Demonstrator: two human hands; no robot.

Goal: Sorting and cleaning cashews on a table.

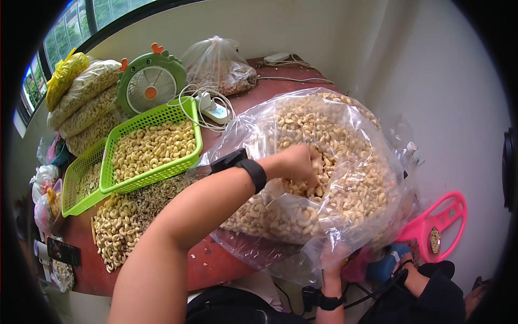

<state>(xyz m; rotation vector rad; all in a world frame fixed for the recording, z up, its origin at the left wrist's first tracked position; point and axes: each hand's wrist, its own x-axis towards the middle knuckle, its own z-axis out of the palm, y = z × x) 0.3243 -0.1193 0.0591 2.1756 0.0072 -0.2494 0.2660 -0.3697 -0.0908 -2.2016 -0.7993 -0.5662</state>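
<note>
A large clear plastic bag (267, 131) full of cashew nuts (358, 194) spreads over the right part of the red table. My left hand (297, 164) reaches into its opening, fingers curled down among the nuts. Motion blurs those fingers, and a few pale nuts show by them, so whether it grips any is unclear. At the bag's near edge, my right hand (334, 257) grips the gathered film, which partly covers the fingers. Both wrists wear black bands.
Left on the red table (218, 263) are a green basket (198, 133) of cashews, another green basket (71, 198), loose cashews (115, 231) and dark debris (162, 198). Behind stand a fan (150, 81), filled bags (85, 89) and a power strip (216, 111). Another person's arm (417, 279) is near a pink stool (425, 227).
</note>
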